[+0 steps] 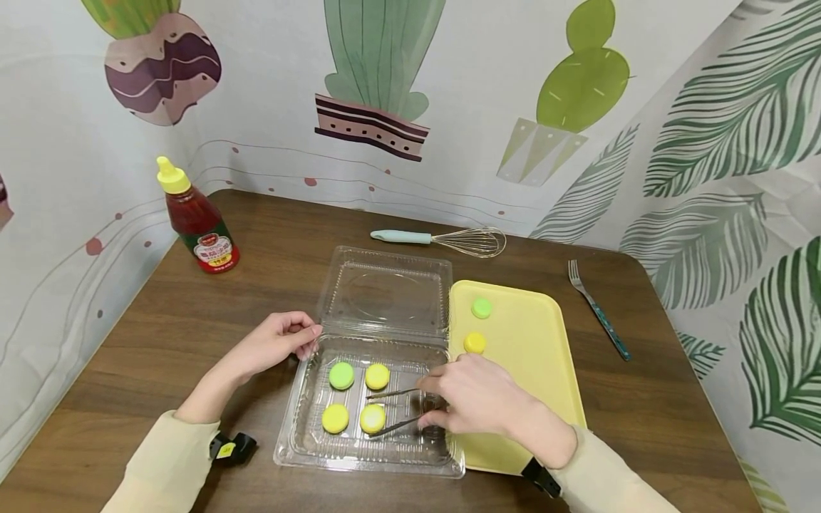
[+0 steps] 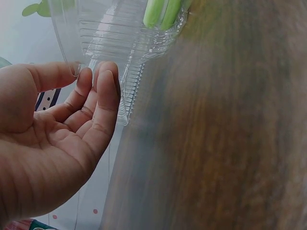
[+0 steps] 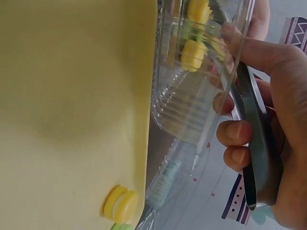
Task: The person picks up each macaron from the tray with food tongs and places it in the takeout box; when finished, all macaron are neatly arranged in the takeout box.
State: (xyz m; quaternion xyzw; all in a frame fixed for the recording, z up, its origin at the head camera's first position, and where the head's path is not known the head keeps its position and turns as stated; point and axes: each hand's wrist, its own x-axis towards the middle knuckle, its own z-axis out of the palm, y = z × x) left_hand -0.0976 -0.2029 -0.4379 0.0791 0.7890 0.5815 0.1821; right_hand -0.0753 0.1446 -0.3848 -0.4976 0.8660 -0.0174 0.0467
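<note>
A clear plastic clamshell container [image 1: 295, 449] lies open, its lid [image 1: 391, 288] folded back. Inside are one green macaron [image 1: 341, 375] and three yellow ones, at back right [image 1: 377, 376], front left [image 1: 335, 418] and front right [image 1: 373, 419]. With thumb and fingers my left hand [image 1: 276, 343] pinches the container's left rim near the hinge; the left wrist view shows the rim between them. My right hand [image 1: 477, 395] grips metal tongs [image 3: 259, 143] over the container's right side. Their arms stand spread on either side of the front-right yellow macaron; contact with it cannot be made out.
Right of the container lies a yellow tray [image 1: 532, 356], with a green macaron [image 1: 482, 308] and a yellow macaron [image 1: 474, 343] on it. A whisk [image 1: 442, 239] lies behind, a fork [image 1: 599, 310] at right. A red sauce bottle [image 1: 202, 224] stands at back left.
</note>
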